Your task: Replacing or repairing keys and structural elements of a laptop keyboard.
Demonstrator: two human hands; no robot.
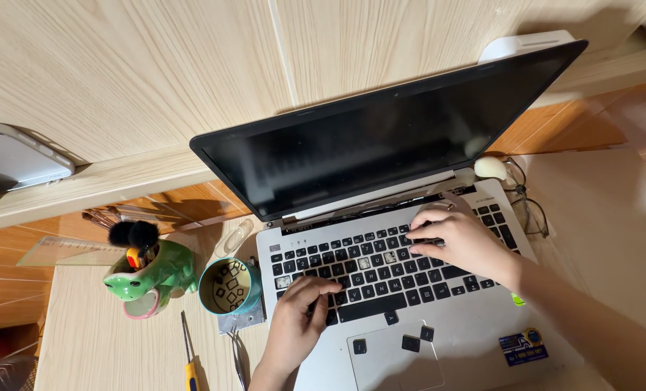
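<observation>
An open silver laptop (475,329) with a dark screen (381,145) lies on a light wooden desk. Its black keyboard (381,271) has several keys removed, leaving bare sockets. My left hand (297,322) rests at the keyboard's lower left, fingers bent onto a key near the space bar. My right hand (460,239) sits on the upper right keys, fingertips pinching at a key. Three loose black keycaps (410,342) lie on and around the touchpad, and another (391,317) sits just below the space bar.
A teal cup (230,287) with several loose keycaps stands left of the laptop. Beside it is a green frog-shaped holder (152,275) with brushes. A yellow-handled screwdriver (189,358) and tweezers (239,362) lie near the front. Glasses (529,203) lie at the right.
</observation>
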